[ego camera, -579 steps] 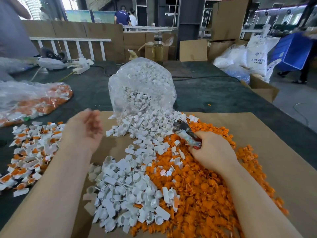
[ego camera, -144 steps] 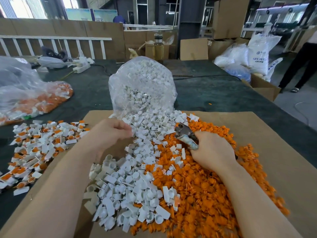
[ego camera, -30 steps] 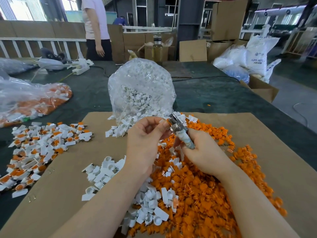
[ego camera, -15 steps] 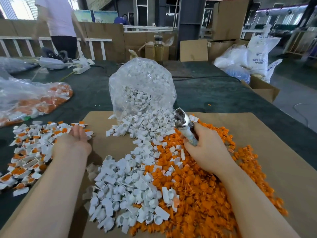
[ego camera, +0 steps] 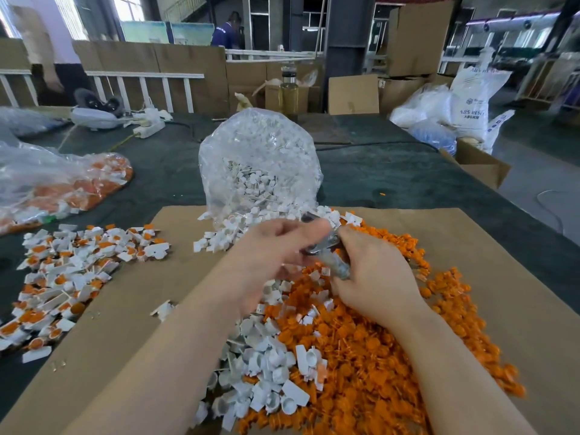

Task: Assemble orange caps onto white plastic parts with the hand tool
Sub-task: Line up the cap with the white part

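Bright daylight, motion blur, wide-angle warp

Beyond your worktop's far right corner stands a white sack (ego camera: 470,102). You can read "ABS RESIN" printed dark on its side, with a smaller "ABS" line below that blurs out, and a small square logo above. Fainter letters near its top are too blurred to read.

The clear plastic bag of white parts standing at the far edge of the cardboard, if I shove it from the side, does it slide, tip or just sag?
The clear bag would probably sag, since its film looks thin and crinkled. Its open mouth already spills white parts onto the cardboard, so a shove likely spills more. Being only partly filled, it seems light.
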`<state>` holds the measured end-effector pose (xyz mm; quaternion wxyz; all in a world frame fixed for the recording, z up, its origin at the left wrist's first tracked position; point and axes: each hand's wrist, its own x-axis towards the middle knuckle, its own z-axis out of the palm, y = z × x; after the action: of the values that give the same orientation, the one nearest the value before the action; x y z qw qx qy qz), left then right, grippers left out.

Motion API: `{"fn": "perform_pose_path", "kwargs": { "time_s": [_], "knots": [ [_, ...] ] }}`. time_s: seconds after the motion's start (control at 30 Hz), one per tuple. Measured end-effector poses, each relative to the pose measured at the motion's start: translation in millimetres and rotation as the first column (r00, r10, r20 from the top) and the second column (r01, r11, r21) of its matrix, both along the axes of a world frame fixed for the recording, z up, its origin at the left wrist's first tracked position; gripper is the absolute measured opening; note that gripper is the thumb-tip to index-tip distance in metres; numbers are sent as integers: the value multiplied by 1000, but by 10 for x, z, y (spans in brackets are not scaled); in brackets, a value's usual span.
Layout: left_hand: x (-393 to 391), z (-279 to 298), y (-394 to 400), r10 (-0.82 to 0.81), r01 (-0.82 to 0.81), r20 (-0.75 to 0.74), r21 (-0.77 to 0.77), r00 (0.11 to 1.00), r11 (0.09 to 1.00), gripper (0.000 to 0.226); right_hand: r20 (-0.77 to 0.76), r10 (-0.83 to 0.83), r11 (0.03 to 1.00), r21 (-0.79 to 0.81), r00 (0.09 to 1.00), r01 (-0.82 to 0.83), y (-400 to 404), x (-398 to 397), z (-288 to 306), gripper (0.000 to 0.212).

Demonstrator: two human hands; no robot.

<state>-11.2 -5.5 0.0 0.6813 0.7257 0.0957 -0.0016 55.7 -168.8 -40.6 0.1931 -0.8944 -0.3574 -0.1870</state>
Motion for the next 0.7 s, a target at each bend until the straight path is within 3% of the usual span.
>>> {"fn": "perform_pose_path", "kwargs": {
  "time_s": [0.1, 0.17, 0.27, 0.33, 0.43, 0.53, 0.7],
  "knots": [
    [18, -70, -120, 61, -62, 72, 21, 996, 998, 23, 69, -4, 1000, -16, 998, 5, 29, -17, 29, 22],
    [23, -95, -122, 140, -138, 109, -29, 984, 990, 15, 135, -71, 995, -56, 988, 79, 8, -17, 30, 33],
    [48, -112, -39, 236, -230, 138, -59, 962, 972, 17, 106, -147, 974, -161, 983, 163, -34, -11, 20, 59],
    [49, -96, 23, 218, -213, 132, -46, 967, 976, 24, 61, -170, 976, -124, 984, 176, -35, -11, 11, 56],
    [57, -94, 143, 101, -116, 73, 239, 992, 964, 47, -18, -251, 968, -25, 968, 251, -24, 5, 18, 38],
    [40, -119, 308, 85, -67, -1, 604, 996, 794, 54, -155, -447, 888, 48, 881, 458, -77, 78, 18, 27],
    [38, -231, 433, 161, 196, -295, 872, 942, 449, 84, -358, -668, 729, -143, 652, 669, -230, 191, -37, 38]
  ]
}}
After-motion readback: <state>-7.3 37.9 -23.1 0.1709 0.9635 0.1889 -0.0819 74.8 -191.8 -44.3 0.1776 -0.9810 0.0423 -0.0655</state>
